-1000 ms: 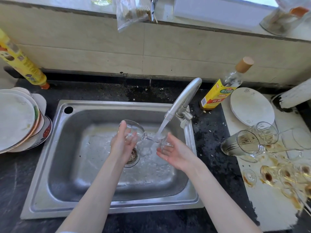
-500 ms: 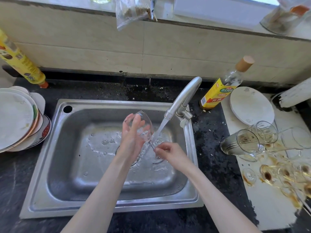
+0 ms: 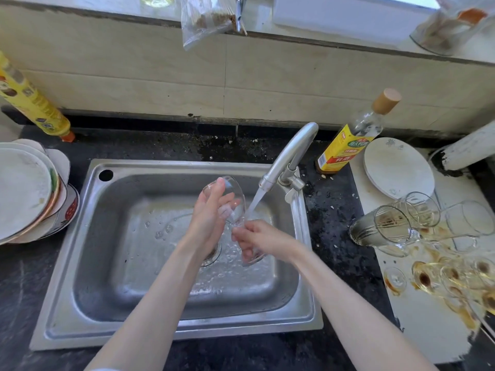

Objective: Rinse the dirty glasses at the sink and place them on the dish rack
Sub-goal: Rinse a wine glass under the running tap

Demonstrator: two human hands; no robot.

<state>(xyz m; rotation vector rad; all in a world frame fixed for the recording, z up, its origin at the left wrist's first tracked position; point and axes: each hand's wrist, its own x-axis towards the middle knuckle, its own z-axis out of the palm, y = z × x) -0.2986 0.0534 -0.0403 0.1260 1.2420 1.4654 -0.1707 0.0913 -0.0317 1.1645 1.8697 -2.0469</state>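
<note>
Head view: a stemmed glass [image 3: 232,199] is being held tilted over the sink [image 3: 171,325], bowl up and away, foot toward the person, right beside the stream running from the faucet [image 3: 290,153]. The bowl is being cupped by the left hand [image 3: 211,218], fingers laid fairly straight along the glass with the thumb on the near side. The stem end is being pinched by the right hand [image 3: 261,238], fingers curled round it, with water running over them just under the spout. Water is pooling round the drain below both hands. More dirty glasses [image 3: 396,226] are lying on their sides on the white board [image 3: 428,330] right of the sink, well apart from the hands, with brown spill marks round them. Stacked plates [image 3: 24,191] are sitting on the counter left of the sink; a yellow-labelled bottle [image 3: 348,145] is standing behind the faucet.
</note>
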